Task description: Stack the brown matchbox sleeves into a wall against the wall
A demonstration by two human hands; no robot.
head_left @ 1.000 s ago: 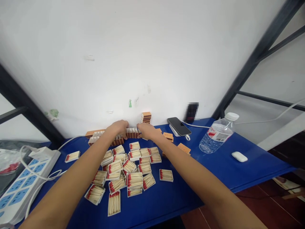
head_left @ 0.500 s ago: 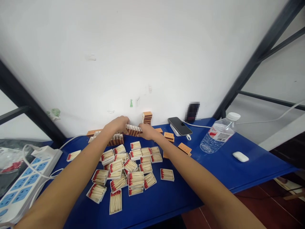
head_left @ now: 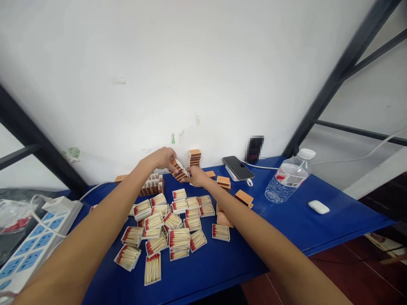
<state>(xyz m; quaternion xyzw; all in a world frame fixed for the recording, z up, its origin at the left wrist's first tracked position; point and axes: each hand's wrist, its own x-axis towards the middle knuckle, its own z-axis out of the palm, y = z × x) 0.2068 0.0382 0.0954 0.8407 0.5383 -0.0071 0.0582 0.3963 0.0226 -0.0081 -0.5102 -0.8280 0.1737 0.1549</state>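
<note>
Between my two hands is a row of matchbox sleeves (head_left: 179, 171), tilted, with brown striking sides showing. My left hand (head_left: 165, 159) is closed on its upper left end. Around the lower right end my right hand (head_left: 196, 175) is closed too. Just left of the row, more sleeves (head_left: 152, 184) stand in a block on the table, partly behind my left forearm. A short stack of matchbox sleeves (head_left: 194, 158) rises against the wall behind my right hand. Nearer to me lie many white trays of red-headed matches (head_left: 179, 238), some piled on others.
On the blue table (head_left: 282, 228), orange sleeves (head_left: 244, 197) lie right of my right forearm. Beyond them are a phone (head_left: 238, 167) on a white stand, a water bottle (head_left: 291, 176) and a white case (head_left: 319, 207). A power strip (head_left: 34, 241) sits at left.
The held row of sleeves has gone from nearly level to tilted, its left end higher. My left hand has risen slightly. The whole view has shifted a little.
</note>
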